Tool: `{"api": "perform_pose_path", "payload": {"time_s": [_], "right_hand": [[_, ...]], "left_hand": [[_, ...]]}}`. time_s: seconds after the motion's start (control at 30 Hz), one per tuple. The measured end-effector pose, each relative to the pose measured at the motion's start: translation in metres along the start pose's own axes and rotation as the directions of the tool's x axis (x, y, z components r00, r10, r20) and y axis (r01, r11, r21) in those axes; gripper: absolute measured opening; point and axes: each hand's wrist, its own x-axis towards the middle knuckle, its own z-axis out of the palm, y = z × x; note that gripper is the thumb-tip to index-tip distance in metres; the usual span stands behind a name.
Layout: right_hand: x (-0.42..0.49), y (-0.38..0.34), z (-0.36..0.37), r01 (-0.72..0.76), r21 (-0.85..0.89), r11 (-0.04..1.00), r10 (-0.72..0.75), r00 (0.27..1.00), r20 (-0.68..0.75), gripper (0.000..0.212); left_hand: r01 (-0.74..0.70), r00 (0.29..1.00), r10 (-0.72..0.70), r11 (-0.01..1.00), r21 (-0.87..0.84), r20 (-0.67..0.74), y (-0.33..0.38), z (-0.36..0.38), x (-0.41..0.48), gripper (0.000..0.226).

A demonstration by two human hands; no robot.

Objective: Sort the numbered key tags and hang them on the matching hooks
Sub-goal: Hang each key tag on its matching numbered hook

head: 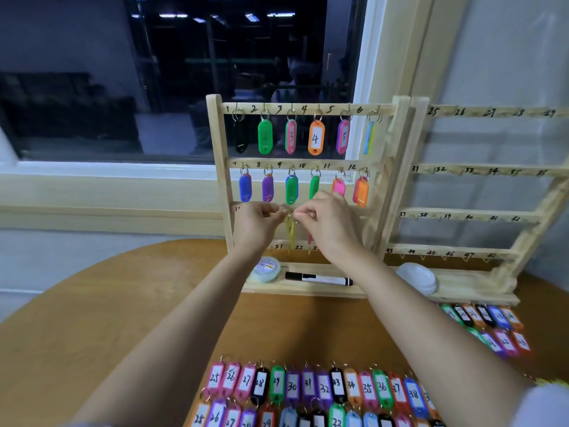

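A wooden hook rack point(217, 140) stands on the table, with numbered rows. Coloured key tags hang on hooks 1 to 12, among them the orange tag 4 point(315, 138). At the third row, my left hand point(257, 224) and my right hand point(328, 221) meet and pinch the ring of a yellow key tag point(291, 231), which hangs down between them. A second rack point(468, 215), numbered 25 to 48, stands to the right with bare hooks. Rows of numbered tags point(308, 386) lie near the table's front edge.
The rack's base tray holds a round white container point(267, 269), a black marker point(318, 278) and a white lid point(417, 277). More tags point(489, 323) lie at the right, before the second rack. A dark window sits behind the racks.
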Motion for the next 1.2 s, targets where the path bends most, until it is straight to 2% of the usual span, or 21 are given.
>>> {"api": "perform_pose_path", "payload": {"time_s": [0.1, 0.27, 0.4, 0.47, 0.57, 0.7, 0.9, 1.07, 1.2], "right_hand": [[0.007, -0.002, 0.004, -0.009, -0.01, 1.0, 0.009, 1.0, -0.022, 0.017], [0.014, -0.006, 0.011, -0.035, -0.075, 0.997, 0.03, 0.998, -0.062, 0.019], [0.012, -0.005, 0.012, -0.013, -0.169, 0.986, 0.015, 1.0, 0.014, 0.019], [0.008, -0.002, 0.01, 0.039, -0.129, 0.991, -0.033, 0.998, 0.049, 0.015], [-0.006, 0.006, 0.001, 0.071, -0.067, 0.995, -0.068, 0.996, 0.058, 0.024], [-0.038, 0.031, -0.011, 0.058, -0.032, 0.998, -0.056, 0.996, 0.065, 0.012], [-0.098, 0.1, -0.034, -0.095, -0.08, 0.992, 0.103, 0.989, 0.109, 0.009], [-0.123, 0.161, -0.058, -0.304, -0.174, 0.937, 0.321, 0.944, 0.079, 0.009], [-0.131, 0.192, -0.068, -0.386, -0.166, 0.907, 0.402, 0.913, 0.072, 0.011]], "left_hand": [[-0.028, 0.999, 0.031, 0.989, 0.148, -0.019, 0.001, 0.001, -0.001, 0.011], [-0.087, 0.996, 0.089, 0.981, 0.174, -0.002, -0.006, -0.002, -0.001, 0.011], [-0.139, 0.99, 0.14, 0.968, 0.209, 0.013, -0.009, -0.007, -0.005, 0.01], [-0.139, 0.99, 0.138, 0.959, 0.245, 0.022, -0.009, -0.011, -0.01, 0.007], [-0.117, 0.993, 0.111, 0.953, 0.279, 0.037, -0.009, -0.015, -0.022, 0.007], [-0.128, 0.988, 0.097, 0.946, 0.298, 0.117, -0.006, -0.006, -0.045, 0.006], [-0.162, 0.968, 0.092, 0.94, 0.3, 0.234, -0.01, 0.037, -0.078, 0.008], [-0.151, 0.941, 0.049, 0.946, 0.288, 0.334, -0.017, 0.087, -0.096, 0.005], [-0.139, 0.921, 0.021, 0.95, 0.28, 0.388, -0.023, 0.125, -0.105, 0.005]]}}
